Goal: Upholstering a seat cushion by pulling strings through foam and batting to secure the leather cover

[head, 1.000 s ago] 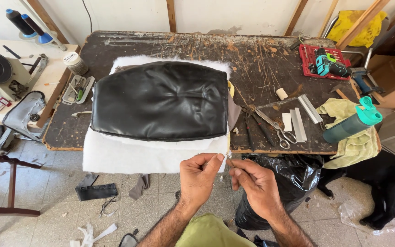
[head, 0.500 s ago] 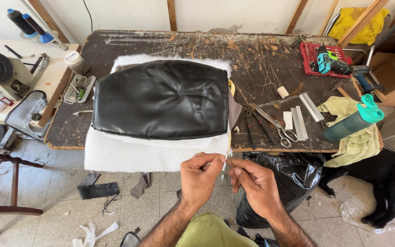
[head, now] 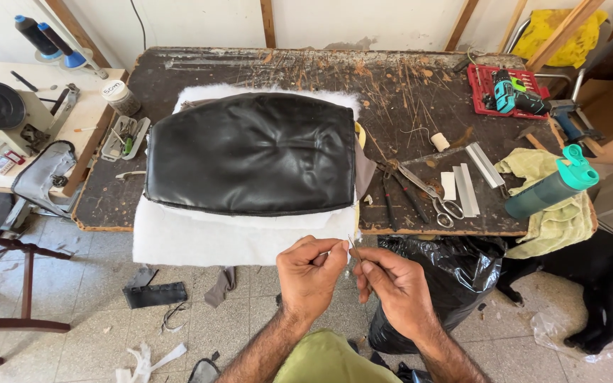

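A black leather cushion cover [head: 250, 152] lies on white padding [head: 207, 237] that hangs over the front edge of the worn wooden workbench [head: 406, 92]. Just below that edge my left hand [head: 311, 273] pinches something very thin, probably a thread, between thumb and forefinger. My right hand [head: 391, 284] holds a thin needle [head: 353, 250] upright, its tip close to the left fingers. The two hands almost touch.
Scissors [head: 434, 198], pliers and metal strips lie right of the cushion, with a small thread spool [head: 439, 141], a teal bottle [head: 551, 186] on a yellow-green cloth and a red tray holding a drill. A sewing machine [head: 1, 113] stands left. A black bag [head: 441, 276] and a black dog [head: 597, 284] lie on the floor.
Both hands stay pressed together below the bench edge, with only small finger movements around the needle. The view has shifted slightly.
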